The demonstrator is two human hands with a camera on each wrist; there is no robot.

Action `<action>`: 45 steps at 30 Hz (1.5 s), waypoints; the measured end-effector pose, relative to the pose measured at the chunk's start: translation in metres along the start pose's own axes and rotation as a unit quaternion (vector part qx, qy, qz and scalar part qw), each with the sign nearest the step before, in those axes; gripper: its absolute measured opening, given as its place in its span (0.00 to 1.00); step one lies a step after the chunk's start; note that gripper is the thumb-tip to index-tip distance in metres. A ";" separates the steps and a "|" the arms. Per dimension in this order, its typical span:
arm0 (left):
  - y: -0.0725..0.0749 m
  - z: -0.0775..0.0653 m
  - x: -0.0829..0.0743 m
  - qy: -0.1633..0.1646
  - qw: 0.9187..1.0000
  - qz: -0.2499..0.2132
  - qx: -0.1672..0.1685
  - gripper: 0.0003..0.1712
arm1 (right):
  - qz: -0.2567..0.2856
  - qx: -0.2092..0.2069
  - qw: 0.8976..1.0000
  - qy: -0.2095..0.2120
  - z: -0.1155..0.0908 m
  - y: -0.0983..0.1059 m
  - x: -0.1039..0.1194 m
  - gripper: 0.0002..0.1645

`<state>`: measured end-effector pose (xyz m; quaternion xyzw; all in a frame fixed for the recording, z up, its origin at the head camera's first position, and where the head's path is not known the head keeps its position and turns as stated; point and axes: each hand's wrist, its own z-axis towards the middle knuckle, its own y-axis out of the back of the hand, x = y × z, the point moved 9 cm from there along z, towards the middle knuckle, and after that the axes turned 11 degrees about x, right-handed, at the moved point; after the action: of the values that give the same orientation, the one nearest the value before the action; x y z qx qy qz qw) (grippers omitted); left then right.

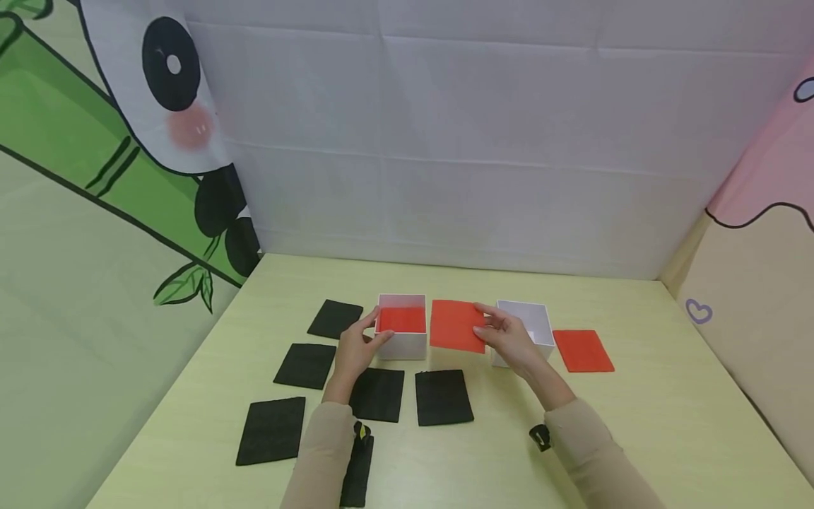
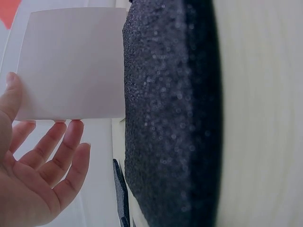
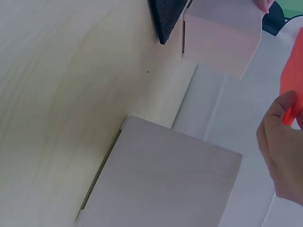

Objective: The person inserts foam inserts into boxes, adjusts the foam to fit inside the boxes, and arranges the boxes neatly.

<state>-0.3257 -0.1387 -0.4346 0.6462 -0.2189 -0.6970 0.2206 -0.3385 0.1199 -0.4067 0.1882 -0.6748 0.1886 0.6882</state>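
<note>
A white open-topped box (image 1: 402, 346) has a red square (image 1: 403, 319) inside it. My left hand (image 1: 355, 349) holds this box at its left side, thumb at the near rim; the left wrist view shows the fingertips against the box wall (image 2: 73, 66). Just right of the box, my right hand (image 1: 511, 341) pinches another red square sheet (image 1: 453, 326) by its right edge, raised above the table. A second white box (image 1: 528, 318) stands behind and beside the right hand, partly hidden by it. In the right wrist view, thumb and fingers grip the red sheet (image 3: 292, 71).
Several black squares lie left and in front of the boxes, among them one near the left box (image 1: 335, 319) and one in front (image 1: 444, 398). A red square (image 1: 584, 350) lies right of the second box. A white cloth backdrop (image 1: 458, 141) rises behind the table (image 1: 636, 438).
</note>
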 end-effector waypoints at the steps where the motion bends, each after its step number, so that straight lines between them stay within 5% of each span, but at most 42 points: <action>1: 0.000 0.000 0.000 -0.001 1.000 0.001 0.000 0.36 | 0.002 -0.002 1.000 0.002 0.002 -0.001 0.000 0.31; 30: 0.001 -0.001 -0.001 0.006 1.000 0.007 0.001 0.36 | -0.005 -0.005 1.000 0.020 0.052 -0.044 0.017 0.28; 45: 0.002 -0.001 -0.003 -0.003 1.000 -0.013 -0.004 0.35 | -0.054 -0.058 0.997 0.000 0.071 -0.056 0.012 0.27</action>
<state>-0.3246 -0.1381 -0.4311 0.6456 -0.2084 -0.7029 0.2137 -0.3709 0.0357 -0.3941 0.1836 -0.6736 0.1116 0.7072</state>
